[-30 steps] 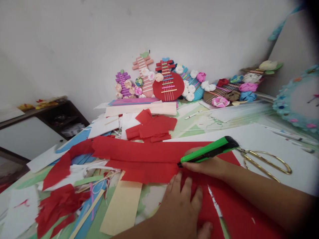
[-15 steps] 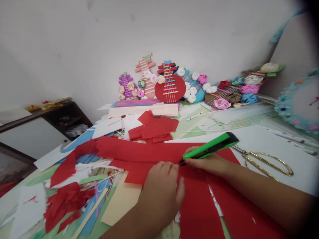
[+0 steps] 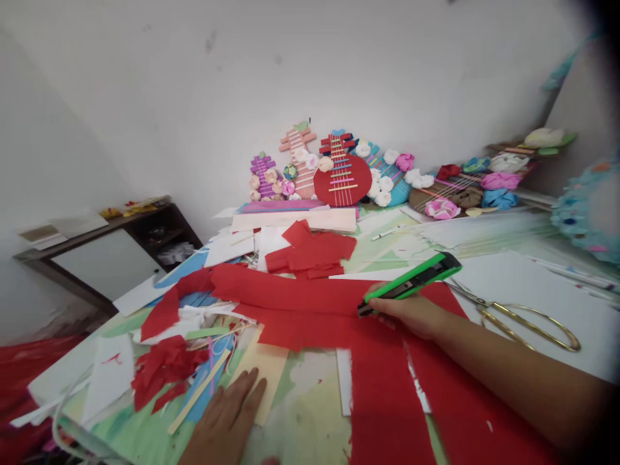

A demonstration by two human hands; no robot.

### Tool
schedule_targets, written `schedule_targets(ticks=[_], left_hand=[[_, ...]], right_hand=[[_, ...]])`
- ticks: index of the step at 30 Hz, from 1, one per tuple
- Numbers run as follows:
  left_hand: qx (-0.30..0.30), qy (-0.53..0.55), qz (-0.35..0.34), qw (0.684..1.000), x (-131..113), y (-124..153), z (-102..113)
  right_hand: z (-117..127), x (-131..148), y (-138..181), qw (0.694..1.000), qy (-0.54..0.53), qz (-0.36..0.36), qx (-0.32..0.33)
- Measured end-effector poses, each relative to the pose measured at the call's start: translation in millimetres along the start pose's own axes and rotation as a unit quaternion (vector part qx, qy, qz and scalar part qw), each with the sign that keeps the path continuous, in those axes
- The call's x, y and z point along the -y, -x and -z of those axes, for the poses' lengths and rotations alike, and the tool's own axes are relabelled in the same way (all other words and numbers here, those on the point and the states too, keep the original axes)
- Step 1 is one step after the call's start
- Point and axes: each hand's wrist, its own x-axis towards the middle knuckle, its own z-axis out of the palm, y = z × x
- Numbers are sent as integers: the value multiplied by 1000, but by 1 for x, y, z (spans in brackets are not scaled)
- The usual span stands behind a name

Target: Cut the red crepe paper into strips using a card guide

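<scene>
My right hand grips a green utility knife, its tip resting on a long red paper strip near the table's middle. A large red sheet lies under my right forearm, with a cut slit showing white. My left hand lies flat with fingers spread at the near edge, touching a beige card strip and holding nothing. Crumpled red paper scraps lie just left of it.
Gold-handled scissors rest on white sheets at the right. Folded red pieces sit further back. Paper guitar models with paper flowers lean against the wall. A dark side table stands to the left.
My left hand has left the red sheet and slid down-left onto the beige card strip. The right hand with the knife stays almost in place. The view has shifted left.
</scene>
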Motion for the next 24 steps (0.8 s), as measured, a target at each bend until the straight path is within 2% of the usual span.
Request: schedule_targets(ticks=[4,8,9,11,13,15,17,20,22,24], left_hand=[[-40,3,10,999,-5,21,-5],[-57,12,28,998,-2,13,10],[-42,17,59,997,-2,7,15],[28,30,153,987,-4,-10,25],[110,54,252,960,-8,-30,35],[151,81,292,941,-12,-52,44],[162,115,300,933,-13,-72,48],[142,215,346,902,-7,-94,49],[134,255,369,884,-1,-98,50],[130,295,383,866,6,-89,59]], right_hand=[[-2,0,-1,1000,-13,-3,-10],[-2,0,-3,999,-31,-3,-9],[-2,1,-3,999,-36,-3,-9],[-2,1,-3,999,-46,0,-7],[-2,2,-3,998,-57,2,-6],[-2,2,-3,998,-65,2,-5],[-3,3,-3,997,-73,0,-6],[-3,5,-2,996,-84,-1,-5],[-3,6,-2,996,-93,-1,-5],[-2,6,-3,995,-103,0,-4]])
